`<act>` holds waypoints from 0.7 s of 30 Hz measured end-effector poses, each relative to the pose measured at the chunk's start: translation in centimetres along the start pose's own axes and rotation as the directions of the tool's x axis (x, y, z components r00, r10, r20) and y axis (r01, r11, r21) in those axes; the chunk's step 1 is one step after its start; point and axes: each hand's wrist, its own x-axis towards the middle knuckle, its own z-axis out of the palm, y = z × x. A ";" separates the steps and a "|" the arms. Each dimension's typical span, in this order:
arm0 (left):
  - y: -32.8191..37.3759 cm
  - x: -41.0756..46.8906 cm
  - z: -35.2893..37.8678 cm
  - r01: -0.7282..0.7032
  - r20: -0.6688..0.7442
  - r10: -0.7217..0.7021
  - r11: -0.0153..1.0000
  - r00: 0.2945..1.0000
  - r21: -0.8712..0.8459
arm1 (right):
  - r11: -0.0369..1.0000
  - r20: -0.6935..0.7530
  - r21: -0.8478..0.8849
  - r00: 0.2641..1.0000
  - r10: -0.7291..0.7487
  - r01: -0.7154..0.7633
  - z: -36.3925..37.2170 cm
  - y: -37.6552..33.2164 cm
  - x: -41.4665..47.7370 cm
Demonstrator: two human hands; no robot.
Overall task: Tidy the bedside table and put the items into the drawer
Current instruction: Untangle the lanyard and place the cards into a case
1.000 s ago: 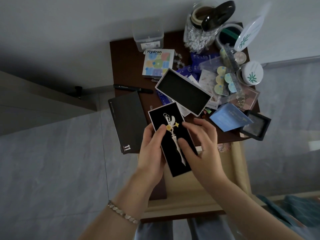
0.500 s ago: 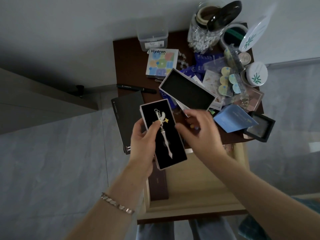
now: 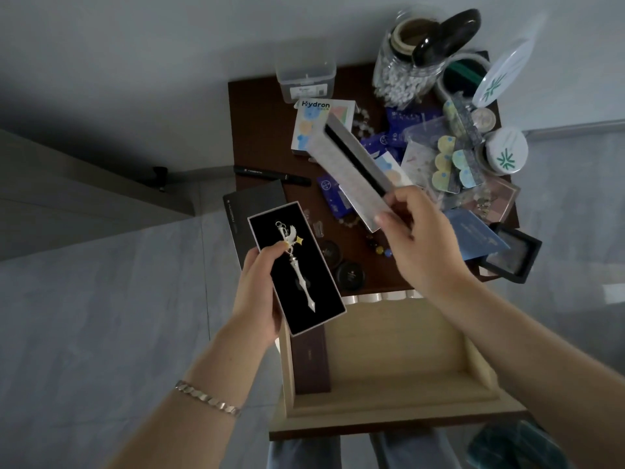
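Observation:
My left hand point(image 3: 258, 292) grips a long black-lined box tray point(image 3: 318, 292) with a silver sword-shaped pendant point(image 3: 296, 262) in it, thumb pressed on the pendant's top. It hovers over the left front corner of the dark bedside table point(image 3: 257, 137). My right hand point(image 3: 419, 245) holds the box's white lid point(image 3: 348, 177) by its near end, lifted and tilted on edge above the table's middle. Below both hands the pale wooden drawer point(image 3: 399, 363) stands pulled out, with a dark brown case point(image 3: 311, 360) along its left side.
The table is crowded: a Hydron box point(image 3: 309, 126), a black pen point(image 3: 270, 173), a grey flat box point(image 3: 257, 204) overhanging the left edge, a jar of cotton swabs point(image 3: 402, 79), white round tins point(image 3: 507, 150), a blue card point(image 3: 473, 238), a black frame point(image 3: 514, 255), loose beads, two dark round lids.
My right hand left the tray, reached to the table and lifted the white lid up on edge. My left hand carried the tray leftwards, uncovering beads and round lids on the table.

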 end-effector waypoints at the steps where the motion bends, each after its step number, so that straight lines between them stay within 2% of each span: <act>1: 0.0 0.0 0.0 0.003 0.017 -0.002 1.000 1.000 -0.004 | 0.969 0.076 0.234 0.995 0.061 -0.077 -0.3 -0.5 -0.9; 2: -0.2 0.0 0.0 0.008 0.035 -0.008 1.000 0.999 -0.009 | 0.841 0.179 0.505 0.977 0.118 -0.194 -0.4 -0.7 -1.6; 3: -0.3 -0.1 0.0 0.017 0.053 -0.016 1.000 0.998 -0.014 | 0.622 0.309 0.708 0.938 0.154 -0.335 -0.5 -0.7 -2.1; 4: -0.3 -0.1 0.0 0.025 0.068 -0.024 1.000 0.997 -0.011 | 0.407 0.417 0.798 0.894 0.161 -0.445 -0.4 -0.1 -2.5; 5: -0.4 -0.1 0.0 0.042 0.083 -0.042 0.999 0.996 -0.004 | 0.273 0.483 0.814 0.859 0.172 -0.513 -0.4 0.4 -2.6; 7: -0.5 -0.1 0.1 0.075 0.124 -0.075 0.997 0.989 0.003 | 0.194 0.530 0.791 0.809 0.253 -0.580 -0.5 1.4 -2.8; 9: -0.5 0.0 0.0 0.054 0.153 -0.051 0.998 0.987 -0.013 | 0.180 0.520 0.784 0.787 0.331 -0.594 -0.7 2.6 -2.8; 12: -0.7 -0.1 -0.1 0.028 0.172 -0.021 0.999 0.985 -0.038 | 0.222 0.553 0.739 0.761 0.340 -0.636 -0.3 3.0 -3.1; 13: -0.8 -0.3 0.2 0.021 0.177 -0.014 0.999 0.984 -0.039 | 0.263 0.559 0.709 0.749 0.356 -0.654 0.1 2.9 -3.4; 15: -1.0 -0.8 0.8 0.036 0.218 -0.025 0.998 0.976 -0.046 | 0.428 0.540 0.620 0.753 0.377 -0.658 1.6 3.0 -3.9; 18: -1.2 -1.5 1.8 0.077 0.253 -0.068 0.997 0.965 -0.027 | 0.676 0.463 0.465 0.808 0.365 -0.571 3.2 2.7 -4.4; 21: -1.4 -1.7 2.2 0.064 0.240 -0.070 0.997 0.968 0.032 | 0.756 0.417 0.428 0.850 0.321 -0.495 3.3 2.2 -4.9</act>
